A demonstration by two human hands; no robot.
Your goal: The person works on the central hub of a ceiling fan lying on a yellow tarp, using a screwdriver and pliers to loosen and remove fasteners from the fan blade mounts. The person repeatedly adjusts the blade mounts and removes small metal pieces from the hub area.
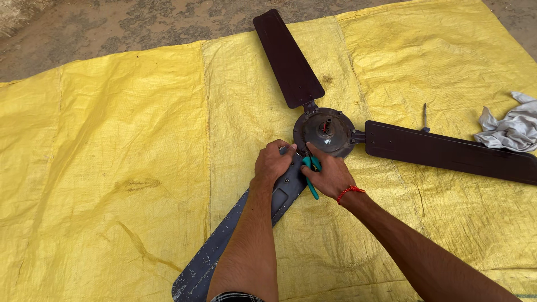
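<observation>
A dark brown ceiling fan lies on a yellow tarp [128, 145]. Its round motor hub [324, 132] sits in the middle, with one blade [287, 56] pointing away and another blade [447, 151] pointing right. A third, greyish blade [221, 251] runs toward me, its underside up. My left hand [272, 162] presses on this blade's bracket close to the hub. My right hand [330, 173] grips a teal-handled tool [311, 170] at the joint between bracket and hub; its working end is hidden by my fingers. A red thread circles my right wrist.
A crumpled grey-white cloth [512, 130] lies at the right edge of the tarp. A screwdriver [425, 117] rests beyond the right blade. Bare dirt ground [112, 25] borders the tarp at the top.
</observation>
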